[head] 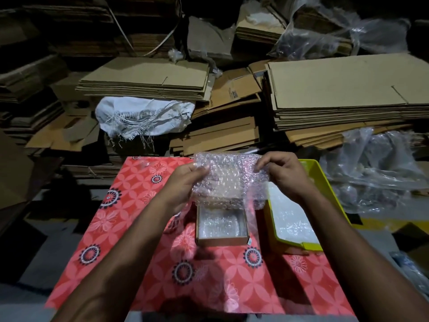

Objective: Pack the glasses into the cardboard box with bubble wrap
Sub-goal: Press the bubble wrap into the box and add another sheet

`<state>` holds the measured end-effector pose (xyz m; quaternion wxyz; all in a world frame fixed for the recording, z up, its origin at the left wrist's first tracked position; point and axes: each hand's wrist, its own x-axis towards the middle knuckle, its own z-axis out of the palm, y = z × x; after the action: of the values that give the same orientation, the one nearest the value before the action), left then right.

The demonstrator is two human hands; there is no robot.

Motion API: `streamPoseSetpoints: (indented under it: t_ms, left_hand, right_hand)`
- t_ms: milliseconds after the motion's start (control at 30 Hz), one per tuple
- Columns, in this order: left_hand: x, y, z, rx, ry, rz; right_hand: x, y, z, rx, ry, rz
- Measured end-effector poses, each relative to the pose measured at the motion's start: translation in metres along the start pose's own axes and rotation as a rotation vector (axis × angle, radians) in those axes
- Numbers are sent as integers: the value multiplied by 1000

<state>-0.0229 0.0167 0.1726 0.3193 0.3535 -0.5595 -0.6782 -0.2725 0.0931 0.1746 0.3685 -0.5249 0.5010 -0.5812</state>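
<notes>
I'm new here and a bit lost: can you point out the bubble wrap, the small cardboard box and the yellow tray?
bubble wrap point(228, 177): head view, middle of the held sheet.
small cardboard box point(221, 241): head view, near wall.
yellow tray point(312, 246): head view, near rim.

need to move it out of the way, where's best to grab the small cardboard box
Grip the box by its two side walls, coming from above at the near end. It sits flat and open-topped on the red cloth, its near wall is bare, and the bubble wrap held in both hands hangs over its far end.
</notes>
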Motion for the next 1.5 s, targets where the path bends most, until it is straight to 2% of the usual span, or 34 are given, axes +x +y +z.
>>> streamPoseSetpoints:
  t_ms: [67, 167, 233, 267, 400, 500, 600, 833, 1000, 1167, 1367, 1500]
  left_hand:
    - [4, -4, -1, 5, 36, 51]
    - [7, -5, 0, -8, 116, 75]
    - [6, -5, 2, -14, 137, 102]
    - [8, -6, 2, -21, 139, 101]
    - [13, -9, -1, -43, 111, 96]
    - [12, -7, -3, -63, 76, 57]
    - [13, -7, -4, 54, 39, 26]
    - [13, -10, -2, 52, 101, 67]
    - [14, -7, -7, 51, 101, 126]
    - [16, -5, -11, -83, 42, 184]
    - [10, -10, -9, -312, 13, 156]
    - [8, -13, -11, -4, 75, 201]
  right_hand:
    - [1, 3, 1, 144, 44, 48]
    - [-1, 12, 0, 427, 5, 313]
    - [-8, 18, 1, 316, -87, 464]
    - [-11, 21, 3, 252, -108, 480]
    - [-14, 18, 11, 79, -114, 300]
    - [-11, 17, 6, 72, -82, 258]
    - [-8, 17, 2, 65, -58, 230]
    - [-14, 15, 4, 150, -89, 367]
    - [-14, 12, 1, 317, -49, 349]
    - [-15, 5, 9, 436, 15, 352]
    - [-15, 6, 12, 424, 80, 259]
    - [-16, 9, 14, 125, 93, 159]
